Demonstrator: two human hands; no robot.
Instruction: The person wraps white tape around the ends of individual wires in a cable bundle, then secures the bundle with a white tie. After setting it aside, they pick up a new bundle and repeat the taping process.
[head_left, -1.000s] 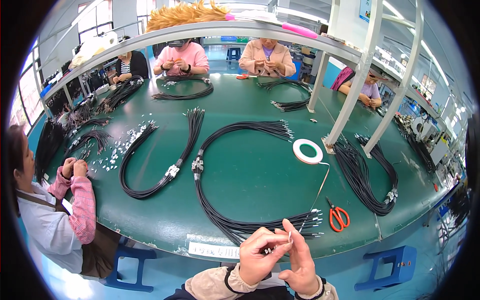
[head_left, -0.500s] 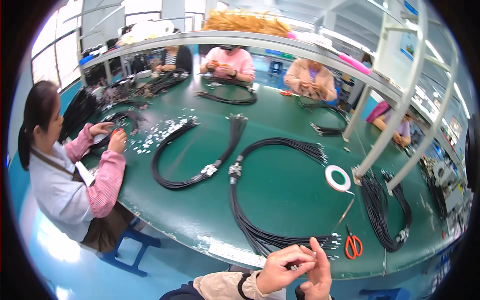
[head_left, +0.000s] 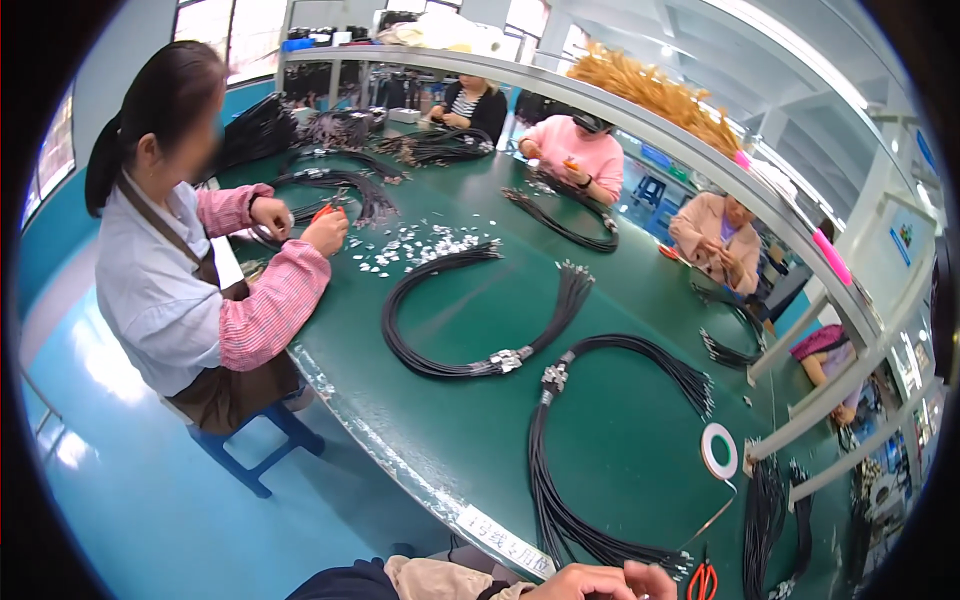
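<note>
Your left hand (head_left: 580, 582) and right hand (head_left: 648, 578) meet at the tabletop (head_left: 620, 450) edge, right beside the black cable bundle (head_left: 560, 500) ends; I cannot tell either grip, fingers cropped. Work one wire end at a time, scissors (head_left: 703, 580) near.

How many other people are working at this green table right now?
4: co-worker in striped pink sleeves at left, one in dark top far end, one in pink, one in beige opposite. More may be hidden.
</note>
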